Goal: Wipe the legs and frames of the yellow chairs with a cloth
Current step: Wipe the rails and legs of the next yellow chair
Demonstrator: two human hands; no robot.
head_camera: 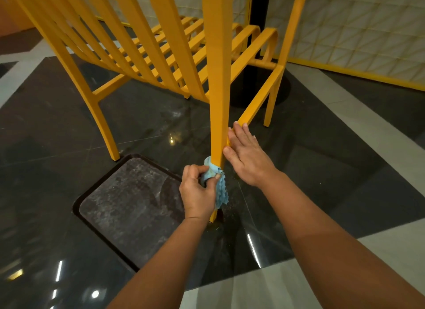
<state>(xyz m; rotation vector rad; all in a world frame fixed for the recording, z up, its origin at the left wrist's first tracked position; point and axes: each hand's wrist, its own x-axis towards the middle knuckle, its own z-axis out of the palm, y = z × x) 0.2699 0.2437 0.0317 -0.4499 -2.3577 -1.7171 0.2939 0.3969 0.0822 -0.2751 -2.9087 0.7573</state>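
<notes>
A yellow slatted chair (161, 55) stands before me on the dark floor. Its near rear leg (217, 101) runs down the middle of the view. My left hand (197, 191) grips a light blue cloth (218, 184) that is wrapped around the lower part of this leg, a little above the foot. My right hand (246, 154) lies flat with fingers spread against the right side of the same leg, where the side rail (259, 101) joins it. The leg's foot (213, 216) shows below the cloth.
A dark rectangular floor hatch (128, 205) lies just left of the leg. The chair's other legs stand at left (108, 136) and far right (271, 106). A black table post (256, 7) and a yellow-framed white panel wall (356, 32) stand behind.
</notes>
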